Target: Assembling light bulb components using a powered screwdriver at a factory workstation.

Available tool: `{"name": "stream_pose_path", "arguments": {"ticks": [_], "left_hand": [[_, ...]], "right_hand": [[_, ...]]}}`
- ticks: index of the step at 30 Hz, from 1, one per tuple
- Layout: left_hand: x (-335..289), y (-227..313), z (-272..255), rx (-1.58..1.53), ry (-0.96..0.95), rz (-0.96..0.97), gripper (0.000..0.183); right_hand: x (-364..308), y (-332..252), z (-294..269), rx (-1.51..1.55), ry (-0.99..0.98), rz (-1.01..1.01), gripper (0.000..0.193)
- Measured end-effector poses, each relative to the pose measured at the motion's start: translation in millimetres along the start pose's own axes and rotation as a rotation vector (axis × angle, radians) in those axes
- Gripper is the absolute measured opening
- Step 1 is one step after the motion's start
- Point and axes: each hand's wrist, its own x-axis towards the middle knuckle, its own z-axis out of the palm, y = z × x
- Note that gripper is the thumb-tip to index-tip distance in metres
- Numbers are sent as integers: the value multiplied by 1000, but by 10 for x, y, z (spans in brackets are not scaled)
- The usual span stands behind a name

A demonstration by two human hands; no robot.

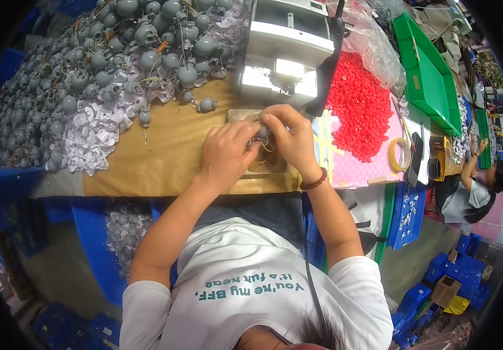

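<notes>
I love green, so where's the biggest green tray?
In the head view, the biggest green tray is toward the upper right, just right of the clear plastic bag and the pile of red pieces.

Assy wkshop — heaped gray pts (187,74), red pcs (359,108), blue bins (91,251)

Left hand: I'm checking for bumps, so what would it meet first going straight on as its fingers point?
Likely the small grey ball beside the left hand, then the right hand; depth is unclear.
</notes>
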Motion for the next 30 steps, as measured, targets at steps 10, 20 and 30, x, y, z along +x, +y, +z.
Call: {"name": "stream_pose_path", "arguments": {"ticks": [10, 20, 30], "left_hand": [[9, -13, 17, -3, -11, 6, 35], [-475, -3, -599, -176, -40, -167, 39], [-3660, -794, -1531, 130, -430, -1038, 34]], "right_hand": [[222, -159, 239, 609, 111, 300, 14], [92, -336, -36, 610, -275, 418, 25], [74, 618, -1557, -851, 57, -124, 16]]}}
